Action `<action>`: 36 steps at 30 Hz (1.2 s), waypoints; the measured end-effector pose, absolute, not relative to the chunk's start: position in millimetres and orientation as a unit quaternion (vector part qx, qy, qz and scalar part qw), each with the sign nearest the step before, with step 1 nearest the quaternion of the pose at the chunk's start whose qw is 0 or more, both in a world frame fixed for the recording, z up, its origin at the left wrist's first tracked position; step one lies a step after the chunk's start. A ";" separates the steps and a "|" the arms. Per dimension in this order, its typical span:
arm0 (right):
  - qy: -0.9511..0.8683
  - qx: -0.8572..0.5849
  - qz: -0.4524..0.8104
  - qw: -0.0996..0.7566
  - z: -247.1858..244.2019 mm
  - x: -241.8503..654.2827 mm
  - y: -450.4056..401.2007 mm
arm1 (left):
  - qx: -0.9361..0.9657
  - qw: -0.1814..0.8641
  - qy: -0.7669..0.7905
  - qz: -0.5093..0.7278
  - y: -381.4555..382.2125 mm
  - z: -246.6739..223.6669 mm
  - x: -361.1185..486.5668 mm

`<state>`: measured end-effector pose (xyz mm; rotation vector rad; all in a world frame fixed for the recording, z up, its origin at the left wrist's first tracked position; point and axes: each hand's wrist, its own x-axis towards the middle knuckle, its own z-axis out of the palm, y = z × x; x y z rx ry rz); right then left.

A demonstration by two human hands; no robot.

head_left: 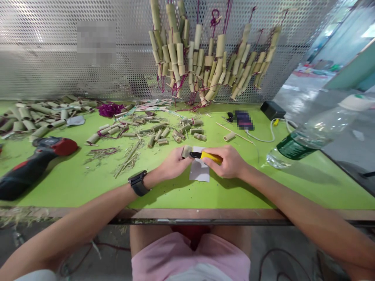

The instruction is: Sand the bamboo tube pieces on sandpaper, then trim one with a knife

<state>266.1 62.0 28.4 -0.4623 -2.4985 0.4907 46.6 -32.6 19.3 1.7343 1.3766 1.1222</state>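
Note:
My left hand (175, 163) is closed around a short bamboo piece (186, 151), whose end shows past the fingers. In my right hand (230, 162) is a yellow-handled utility knife (211, 157) with a black front part. Its front reaches to the bamboo piece and the left fingertips; the blade itself is too small to make out. Beneath both hands a white slip of paper (199, 173) lies on the green tabletop (175, 197), with tiny dark specks around it.
Cut bamboo pieces (164, 132) and shavings (127, 158) lie beyond my hands. A power drill (38, 162) rests at left, a plastic bottle (301, 142) at right. Behind hang strung bamboo tubes (215, 78) on a perforated metal panel (117, 74). A white cable (263, 139) crosses the back right.

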 end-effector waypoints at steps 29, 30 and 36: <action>-0.926 -0.219 0.172 0.256 31.4 265.7 67.9 | 0.618 0.295 0.576 0.446 -33.3 16.6 50.5; -0.921 -0.235 0.171 0.259 32.2 266.9 73.8 | 0.614 0.295 0.583 0.442 -34.2 17.1 52.0; -0.899 -0.242 0.183 0.315 42.7 268.3 78.9 | 0.603 0.328 0.576 0.445 -33.5 20.2 52.9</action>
